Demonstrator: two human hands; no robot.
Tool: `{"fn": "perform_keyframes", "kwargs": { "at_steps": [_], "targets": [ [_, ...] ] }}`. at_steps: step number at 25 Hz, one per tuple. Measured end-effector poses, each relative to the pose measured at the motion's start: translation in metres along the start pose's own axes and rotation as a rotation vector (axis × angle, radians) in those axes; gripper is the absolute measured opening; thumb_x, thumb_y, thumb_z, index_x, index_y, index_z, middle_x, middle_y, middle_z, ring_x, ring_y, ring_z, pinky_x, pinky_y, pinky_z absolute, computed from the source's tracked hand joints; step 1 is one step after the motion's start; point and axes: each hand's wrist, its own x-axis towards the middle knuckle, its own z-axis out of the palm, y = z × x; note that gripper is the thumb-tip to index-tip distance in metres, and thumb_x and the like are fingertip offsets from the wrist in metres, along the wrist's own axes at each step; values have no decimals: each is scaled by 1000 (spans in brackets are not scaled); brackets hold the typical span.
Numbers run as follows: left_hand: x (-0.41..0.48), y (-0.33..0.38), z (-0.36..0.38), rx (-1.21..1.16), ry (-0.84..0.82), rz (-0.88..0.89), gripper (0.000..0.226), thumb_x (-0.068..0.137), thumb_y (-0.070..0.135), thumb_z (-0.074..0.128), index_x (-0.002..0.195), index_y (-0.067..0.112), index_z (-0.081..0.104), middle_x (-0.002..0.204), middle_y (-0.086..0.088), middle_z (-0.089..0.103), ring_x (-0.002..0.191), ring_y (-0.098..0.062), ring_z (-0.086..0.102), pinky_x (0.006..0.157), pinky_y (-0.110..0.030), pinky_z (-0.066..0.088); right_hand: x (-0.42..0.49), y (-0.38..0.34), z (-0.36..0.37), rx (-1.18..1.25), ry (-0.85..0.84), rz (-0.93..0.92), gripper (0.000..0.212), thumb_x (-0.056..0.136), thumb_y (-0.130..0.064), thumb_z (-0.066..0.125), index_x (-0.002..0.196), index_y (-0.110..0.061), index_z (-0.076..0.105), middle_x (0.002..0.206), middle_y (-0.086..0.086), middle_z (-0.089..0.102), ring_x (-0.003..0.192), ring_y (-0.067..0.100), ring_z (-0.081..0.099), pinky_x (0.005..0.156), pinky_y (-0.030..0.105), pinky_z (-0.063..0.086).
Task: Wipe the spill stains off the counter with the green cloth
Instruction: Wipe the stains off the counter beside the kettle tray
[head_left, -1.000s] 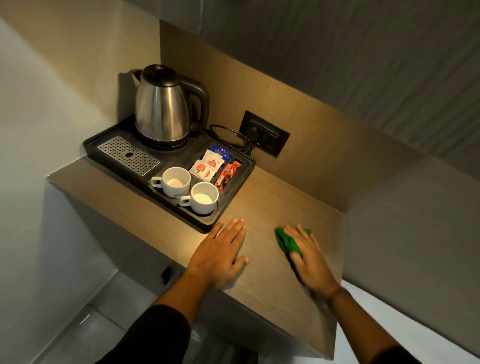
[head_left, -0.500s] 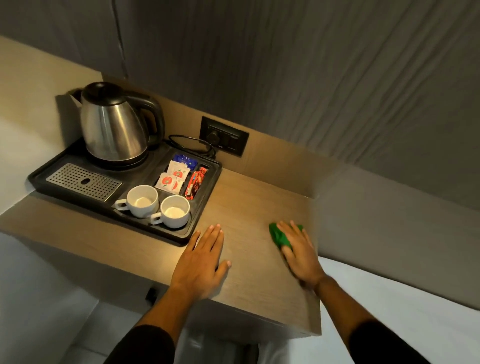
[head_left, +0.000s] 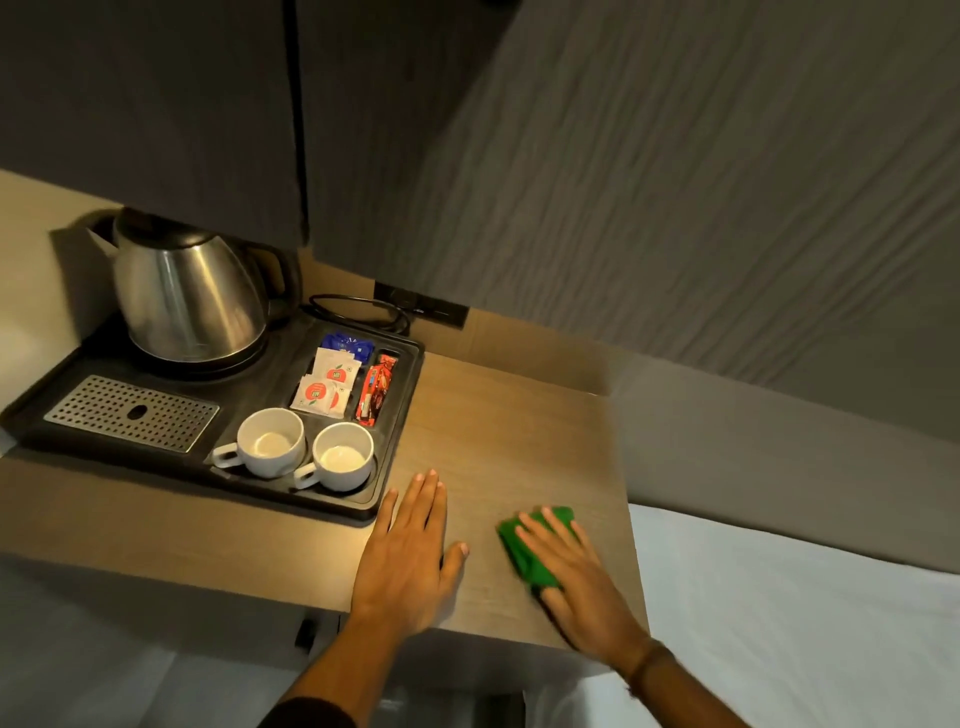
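Note:
The green cloth (head_left: 524, 553) lies bunched on the brown wooden counter (head_left: 498, 426), near its front right corner. My right hand (head_left: 582, 587) presses flat on the cloth, fingers spread over it and covering most of it. My left hand (head_left: 405, 556) rests palm down on the counter to the left of the cloth, fingers together, holding nothing. I cannot make out any stains on the wood.
A black tray (head_left: 400, 415) fills the counter's left part, with a steel kettle (head_left: 187, 296), two white cups (head_left: 270, 441), sachets (head_left: 324, 384) and a metal drip grille (head_left: 130, 413). A wall socket (head_left: 421, 306) sits behind. White bedding (head_left: 779, 623) adjoins the counter's right edge.
The view has swung left and down. My right hand has slid with the cloth toward the counter's front edge. The left hand stays flat in place.

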Motion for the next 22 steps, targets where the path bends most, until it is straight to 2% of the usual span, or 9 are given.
{"fn": "perform_keyframes", "kwargs": {
  "at_steps": [3,6,7,9,11,13,16,19,22],
  "targets": [
    [0,0,0,17,-15,3,81,105,60,22,164,10,1,175,-9,-3,160,-24,-10,130,-52,2,27,17,-20,-10,139,240,66,99,-15,50,160,-28,28,170,-5,26,160,22,11,129,55,7],
    [-1,0,-1,19,-11,4,81,104,58,22,164,8,2,175,-11,-2,160,-25,-9,130,-52,1,96,-3,-30,26,224,484,60,102,-9,52,158,-19,33,168,3,29,159,28,13,129,52,4],
    [-1,0,0,11,-7,5,81,103,58,21,164,8,2,175,-12,-2,160,-25,-9,130,-52,1,110,-14,-26,41,219,488,61,102,-10,51,159,-19,32,169,3,28,159,26,11,129,51,3],
    [-1,-1,1,10,-12,4,81,103,58,21,164,7,4,175,-12,-1,160,-25,-8,130,-52,2,105,-33,-10,47,159,363,66,100,-10,50,160,-23,29,170,-1,27,160,21,7,129,51,-1],
    [0,-2,3,9,-7,7,81,103,58,21,164,7,5,175,-12,1,160,-24,-7,130,-52,3,61,-44,7,34,94,181,71,97,-15,48,161,-31,24,171,-8,22,160,15,3,130,46,-6],
    [1,-3,6,10,-7,8,82,102,59,20,164,7,5,175,-12,0,160,-25,-6,130,-52,4,5,-42,16,41,69,96,74,95,-22,45,161,-39,18,171,-17,17,160,10,1,129,39,-10],
    [0,-4,5,13,-18,6,83,102,60,20,164,7,4,175,-12,0,160,-25,-6,130,-53,3,-15,-18,8,54,144,203,72,94,-18,47,160,-38,25,170,-15,24,159,8,4,130,44,-2],
    [0,-1,-2,32,-39,6,81,106,59,24,164,7,-1,175,-12,-4,160,-26,-9,130,-52,1,33,-16,-6,108,261,384,62,99,-8,51,156,-26,38,165,-2,37,158,16,13,130,50,2],
    [-11,7,-11,42,-29,-30,79,108,57,28,164,8,2,175,-13,-1,160,-28,-5,131,-52,3,57,-22,-11,201,319,458,56,101,-4,50,153,-23,44,163,2,42,158,22,15,130,52,1]
  ]
}}
